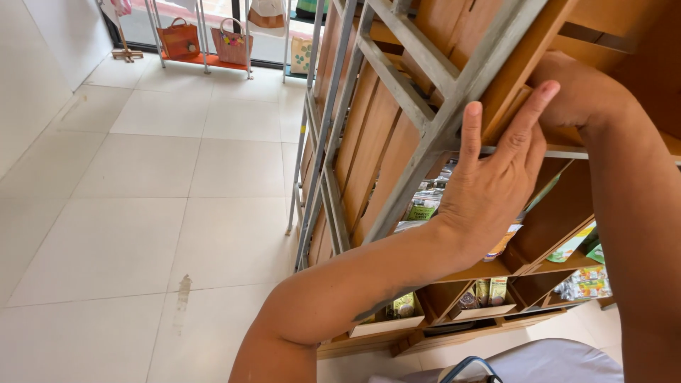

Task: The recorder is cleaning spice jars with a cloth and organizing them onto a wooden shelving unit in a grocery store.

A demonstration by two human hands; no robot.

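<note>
**A:** What are the hands doing?

**B:** Both reach up to a wooden shelf unit (383,142) set in a grey metal frame (433,124). The left hand (489,188) lies flat against a slanted frame bar, two fingers stretched up and spread, palm pressed to the wood. It looks braced there to steady the unit, not closed on anything.

**A:** And the right?

**B:** The right hand (578,92) sits higher, curled over the edge of a wooden panel (525,64) near the top of the view. Its fingers go behind the panel, so I cannot tell how tightly it grips. That placement suggests it is holding or shifting the panel while the left supports from below.

**A:** What surrounds them?

**B:** Beneath the arms, wooden compartments (489,291) hold small packets (489,291), kept upright in rows by the dividers. The floor (142,213) is pale tile. Far off, by a doorway, woven bags (230,42) hang on a metal rack, well apart from the shelves. A grey rounded thing with a blue handle (472,365) shows at the bottom edge, near the person's body.
</note>
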